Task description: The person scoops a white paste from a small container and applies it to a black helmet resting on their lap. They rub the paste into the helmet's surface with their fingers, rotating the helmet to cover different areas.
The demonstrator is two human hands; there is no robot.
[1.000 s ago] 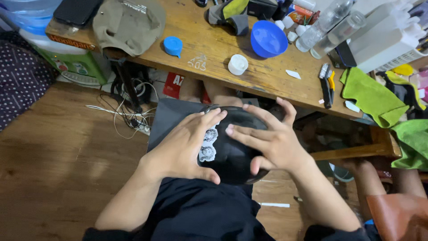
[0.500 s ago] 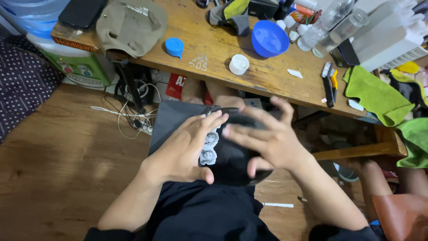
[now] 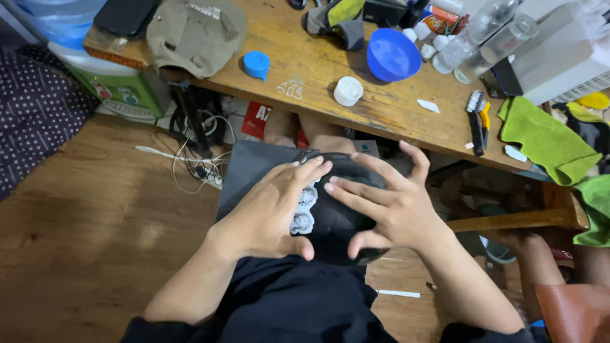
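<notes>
A black garment with a white print (image 3: 318,213) is lying across the person's lap, below the wooden table's edge (image 3: 381,117). The left hand (image 3: 270,213) and right hand (image 3: 391,206) are pressing on it, fingers spread flat, gripping nothing.

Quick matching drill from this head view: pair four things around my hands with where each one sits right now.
Things:
1. blue bowl
2. khaki cap
3. green cloth
4. black garment

Places:
A. under both hands, on the lap
B. far right end of the wooden table
C. left end of the table, beside a small blue lid
D. middle of the table top, near the clear bottles

Pairs: 1-D, 2-C, 3-B, 4-A. The left hand and right hand both lie flat on the garment, fingers spread.
</notes>
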